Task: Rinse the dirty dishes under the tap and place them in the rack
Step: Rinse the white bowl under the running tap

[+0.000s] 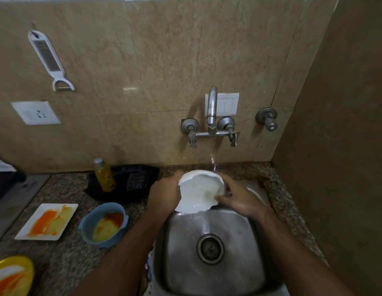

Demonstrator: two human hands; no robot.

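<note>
I see both hands over the back of the steel sink (pixel 207 272), working a white plate (pixel 199 192) that stands tilted on edge under the thin stream from the wall tap (pixel 212 112). My left hand (pixel 164 194) grips the plate's left rim, fingers wrapped behind it; my right hand (pixel 237 199) has its fingers curled over the right rim, thumb apparently on the plate's face, though the blur makes that hard to confirm. On the granite counter to the left wait a stained blue bowl (pixel 103 224), a smeared white square plate (pixel 47 221) and a yellow plate (pixel 11 275) at the corner. A yellow soap bottle (pixel 104 175) stands near the wall.
</note>
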